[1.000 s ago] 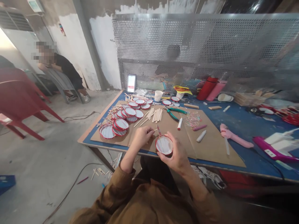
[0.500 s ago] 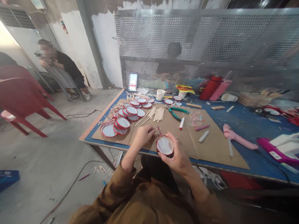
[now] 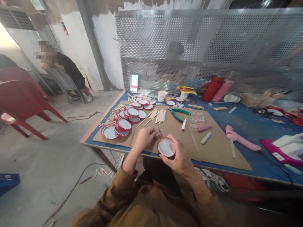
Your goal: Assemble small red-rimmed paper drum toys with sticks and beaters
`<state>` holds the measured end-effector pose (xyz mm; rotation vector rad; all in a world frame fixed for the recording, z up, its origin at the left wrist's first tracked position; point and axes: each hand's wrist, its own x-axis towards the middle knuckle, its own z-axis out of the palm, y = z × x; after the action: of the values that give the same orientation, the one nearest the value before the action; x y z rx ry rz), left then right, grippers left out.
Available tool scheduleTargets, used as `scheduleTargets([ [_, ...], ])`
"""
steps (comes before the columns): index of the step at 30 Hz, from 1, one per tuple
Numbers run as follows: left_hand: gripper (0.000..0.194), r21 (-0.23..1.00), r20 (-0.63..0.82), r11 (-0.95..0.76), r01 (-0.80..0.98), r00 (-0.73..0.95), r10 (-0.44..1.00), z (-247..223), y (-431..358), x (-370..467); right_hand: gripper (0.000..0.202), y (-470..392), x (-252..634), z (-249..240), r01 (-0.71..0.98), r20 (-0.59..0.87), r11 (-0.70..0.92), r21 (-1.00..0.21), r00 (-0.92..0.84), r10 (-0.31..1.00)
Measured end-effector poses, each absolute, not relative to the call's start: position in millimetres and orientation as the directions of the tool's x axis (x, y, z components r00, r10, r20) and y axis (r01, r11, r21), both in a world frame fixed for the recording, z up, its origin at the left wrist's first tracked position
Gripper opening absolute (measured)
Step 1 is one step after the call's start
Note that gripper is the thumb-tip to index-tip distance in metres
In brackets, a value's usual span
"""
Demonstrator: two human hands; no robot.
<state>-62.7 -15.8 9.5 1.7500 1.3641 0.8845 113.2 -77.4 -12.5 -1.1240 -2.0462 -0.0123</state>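
My right hand [image 3: 178, 156] is wrapped around a toy banjo [image 3: 166, 147], a round white face in a red rim with thin strings and a short stick neck. It is held over the table's front edge, neck pointing away from me. My left hand [image 3: 146, 137] is closed in a pinch beside the neck's tip, where a thin pale stick crosses; what lies between its fingers is too small to tell. Similar red-rimmed toy banjos [image 3: 124, 124] are heaped on the cardboard to the left. Flat wooden sticks [image 3: 161, 116] lie beyond my hands.
On the cardboard [image 3: 217, 151] lie green-handled pliers [image 3: 177, 116], a white marker [image 3: 184, 125], a pile of rubber bands [image 3: 198, 121] and a white tube [image 3: 206, 138]. A pink glue gun [image 3: 243, 140] rests at right. Bottles [image 3: 213, 89] stand behind. A person [image 3: 63, 66] sits at far left.
Almost nothing differs. The view has shifted very slightly, and both hands keep the same hold at the toy banjo.
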Motion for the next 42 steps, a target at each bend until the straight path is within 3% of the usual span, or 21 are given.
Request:
scheduleTargets([
  [42,0.022,0.882,0.101,-0.184,0.434,0.208,0.973,4.3,-15.5,-64.3,0.070,-77.2,113.1,-10.9,0.713,0.610,0.603,-0.358,-0.311,0.729],
])
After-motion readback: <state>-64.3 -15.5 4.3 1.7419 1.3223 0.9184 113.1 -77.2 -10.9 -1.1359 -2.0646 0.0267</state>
